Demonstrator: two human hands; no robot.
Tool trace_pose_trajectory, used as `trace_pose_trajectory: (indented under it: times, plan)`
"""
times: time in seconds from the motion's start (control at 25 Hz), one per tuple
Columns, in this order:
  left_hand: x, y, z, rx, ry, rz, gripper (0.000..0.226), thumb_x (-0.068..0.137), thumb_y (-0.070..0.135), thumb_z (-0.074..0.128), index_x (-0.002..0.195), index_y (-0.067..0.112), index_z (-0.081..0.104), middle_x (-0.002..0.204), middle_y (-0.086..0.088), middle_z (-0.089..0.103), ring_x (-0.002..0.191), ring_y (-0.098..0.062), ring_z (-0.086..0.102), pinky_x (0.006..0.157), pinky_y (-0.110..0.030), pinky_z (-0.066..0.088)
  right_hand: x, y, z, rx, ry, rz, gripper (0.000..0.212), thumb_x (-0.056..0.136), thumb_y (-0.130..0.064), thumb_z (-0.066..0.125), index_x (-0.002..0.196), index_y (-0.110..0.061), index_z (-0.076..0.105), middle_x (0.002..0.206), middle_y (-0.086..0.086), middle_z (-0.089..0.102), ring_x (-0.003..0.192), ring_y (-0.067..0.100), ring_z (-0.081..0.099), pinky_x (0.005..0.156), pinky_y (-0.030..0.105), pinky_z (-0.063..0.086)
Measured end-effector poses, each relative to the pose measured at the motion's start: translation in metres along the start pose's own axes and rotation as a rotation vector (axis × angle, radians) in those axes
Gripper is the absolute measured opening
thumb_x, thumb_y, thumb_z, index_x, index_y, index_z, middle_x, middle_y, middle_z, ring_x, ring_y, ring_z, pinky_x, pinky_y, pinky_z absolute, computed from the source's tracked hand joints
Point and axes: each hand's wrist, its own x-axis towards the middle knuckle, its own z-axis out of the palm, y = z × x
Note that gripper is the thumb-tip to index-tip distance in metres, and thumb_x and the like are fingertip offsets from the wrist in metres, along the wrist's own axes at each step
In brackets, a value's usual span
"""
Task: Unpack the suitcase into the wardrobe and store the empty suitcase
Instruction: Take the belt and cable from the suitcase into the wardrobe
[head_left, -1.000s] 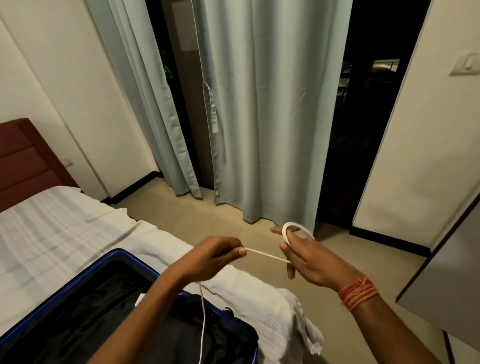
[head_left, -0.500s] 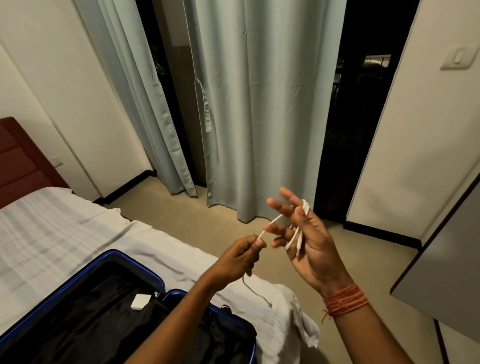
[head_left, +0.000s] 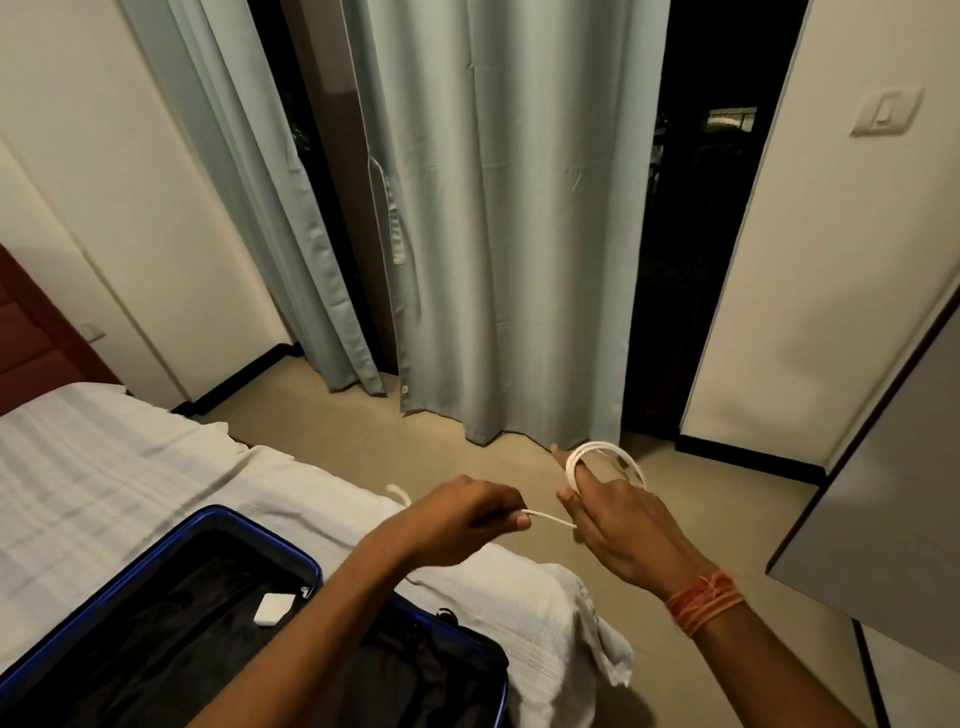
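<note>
A thin white cable (head_left: 605, 453) is coiled in loops round the straight fingers of my right hand (head_left: 621, 525), held out over the floor. My left hand (head_left: 462, 519) pinches the cable's free end, and a short taut stretch runs between the two hands. A loose tail of cable sticks out behind my left hand. The blue suitcase (head_left: 260, 525) lies open on the bed at lower left, its black lining showing. A small white charger block (head_left: 272, 609) rests inside it.
The bed (head_left: 104, 483) with white bedding fills the left, with a red-brown headboard (head_left: 36, 338) behind. Pale curtains (head_left: 493, 234) hang ahead beside a dark doorway (head_left: 691, 234). A grey wardrobe door (head_left: 883, 493) stands at the right edge. Beige floor lies between.
My right hand has dropped from upright to level, with the cable now looped round its fingers. My left hand has pulled the remaining end taut; the hanging length has shortened.
</note>
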Motion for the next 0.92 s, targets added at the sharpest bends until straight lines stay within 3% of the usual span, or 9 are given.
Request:
trace_pose_trajectory:
  times: [0.08,0.2,0.32,0.4,0.56,0.68,0.76,0.84,0.92]
  plan:
    - [0.003,-0.013,-0.014,0.152,0.089,0.015,0.024,0.095,0.038,0.051,0.097,0.019,0.066,0.079,0.005,0.063,0.067,-0.007,0.052,0.061,-0.026,0.043,-0.010,-0.008,-0.007,0.506,-0.208,0.065,0.054,0.094,-0.057,0.021,0.123,-0.028,0.056,0.059,-0.012,0.051,0.055,0.006,0.052,0.064,0.031,0.051]
    - [0.007,-0.021,-0.015,-0.134,0.179,0.024,0.019,0.095,0.035,0.053,0.090,0.022,0.065,0.074,0.011,0.058,0.065,-0.002,0.049,0.060,-0.020,0.039,-0.021,-0.027,-0.010,1.245,-0.447,0.064,0.056,0.099,-0.048,0.024,0.109,-0.013,0.067,0.047,0.002,0.043,0.036,0.010,0.033,0.041,0.022,0.032]
    - [0.013,-0.012,0.012,-0.627,0.241,-0.063,0.025,0.100,0.031,0.043,0.088,0.017,0.060,0.069,0.002,0.047,0.062,-0.008,0.045,0.060,-0.025,0.042,-0.020,-0.035,-0.016,1.817,-0.351,-0.095,0.045,0.099,-0.041,0.042,0.120,-0.005,0.060,0.063,0.009,0.057,0.030,0.007,0.037,0.036,0.020,0.028]
    - [0.015,-0.007,0.036,-0.689,0.204,-0.178,0.026,0.102,0.029,0.038,0.095,0.016,0.059,0.071,0.000,0.046,0.063,-0.008,0.045,0.061,-0.027,0.047,-0.015,-0.037,-0.022,1.949,-0.180,-0.082,0.043,0.095,-0.036,0.048,0.127,-0.010,0.058,0.088,0.010,0.067,0.033,0.007,0.045,0.036,0.018,0.030]
    - [0.010,0.005,0.060,-0.433,-0.053,-0.164,0.023,0.102,0.027,0.040,0.094,0.012,0.055,0.072,0.003,0.046,0.065,-0.010,0.043,0.067,-0.032,0.042,0.002,-0.034,-0.016,1.713,0.191,0.051,0.051,0.098,-0.013,0.040,0.146,-0.025,0.027,0.126,0.002,0.063,0.059,0.016,0.064,0.046,0.021,0.045]
    - [0.005,0.016,0.059,-0.191,-0.134,-0.083,0.018,0.102,0.026,0.040,0.093,0.016,0.052,0.080,-0.005,0.054,0.071,-0.016,0.046,0.068,-0.030,0.038,0.010,-0.020,-0.005,1.090,0.362,0.003,0.060,0.102,-0.017,0.037,0.141,-0.049,0.004,0.136,-0.012,0.054,0.102,0.010,0.066,0.081,0.020,0.052]
    - [0.003,0.019,0.048,0.001,-0.051,-0.038,0.021,0.101,0.029,0.040,0.099,0.015,0.055,0.087,-0.007,0.061,0.076,-0.020,0.052,0.070,-0.032,0.042,0.007,-0.008,0.001,0.674,0.279,-0.041,0.062,0.101,-0.023,0.037,0.146,-0.044,-0.001,0.131,-0.019,0.054,0.108,-0.001,0.059,0.093,0.015,0.043]
    - [0.003,0.015,0.036,0.268,0.110,0.010,0.024,0.101,0.033,0.041,0.105,0.017,0.058,0.094,-0.003,0.064,0.080,-0.018,0.054,0.068,-0.030,0.042,-0.001,-0.002,0.003,0.429,0.066,-0.042,0.052,0.101,-0.030,0.036,0.149,-0.032,0.016,0.107,-0.015,0.066,0.089,-0.001,0.062,0.087,0.024,0.049]
    - [0.007,0.010,0.025,0.426,0.242,0.048,0.029,0.100,0.039,0.040,0.112,0.021,0.060,0.099,0.002,0.060,0.082,-0.012,0.048,0.068,-0.023,0.035,-0.012,-0.001,0.003,0.504,-0.067,-0.009,0.035,0.097,-0.050,0.035,0.118,-0.030,0.055,0.073,-0.009,0.061,0.065,0.001,0.056,0.073,0.035,0.053]
